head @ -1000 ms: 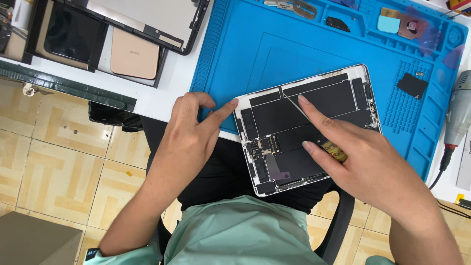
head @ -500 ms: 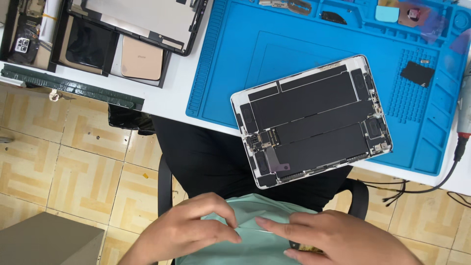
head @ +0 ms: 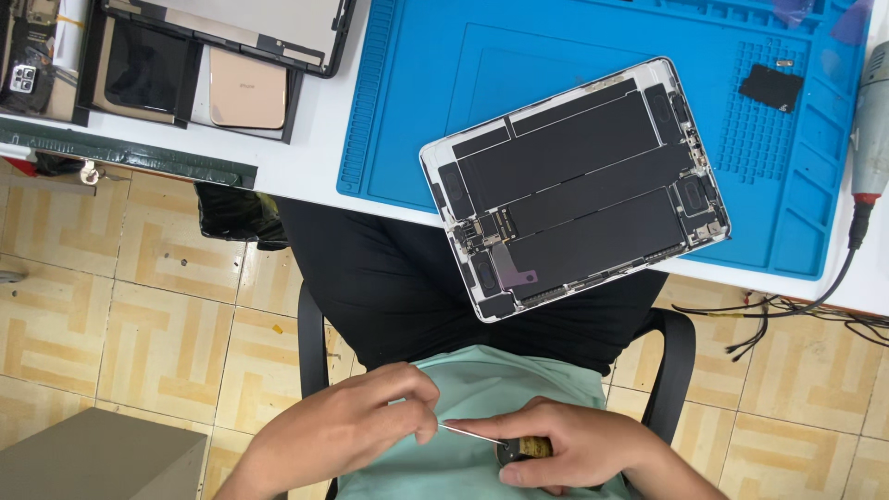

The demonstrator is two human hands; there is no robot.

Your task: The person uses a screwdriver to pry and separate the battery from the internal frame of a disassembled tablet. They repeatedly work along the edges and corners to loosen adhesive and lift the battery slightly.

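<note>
An opened tablet lies face down on the blue work mat, its black batteries and boards exposed, one corner hanging past the white table's edge. Both hands are down at my lap, against my pale green shirt. My right hand grips a small screwdriver by its dark and amber handle. My left hand pinches the tip of its thin metal shaft between thumb and fingers. Neither hand touches the tablet.
A tablet screen panel, a black tray with a gold phone back and other parts lie at the table's left. A small black part rests on the mat. A grey rotary tool with cable lies at right. Chair arms flank my lap.
A second ago both hands were on the tablet, the right pressing the tool onto it. They have pulled back to my lap, and the left hand now pinches the tool's tip.
</note>
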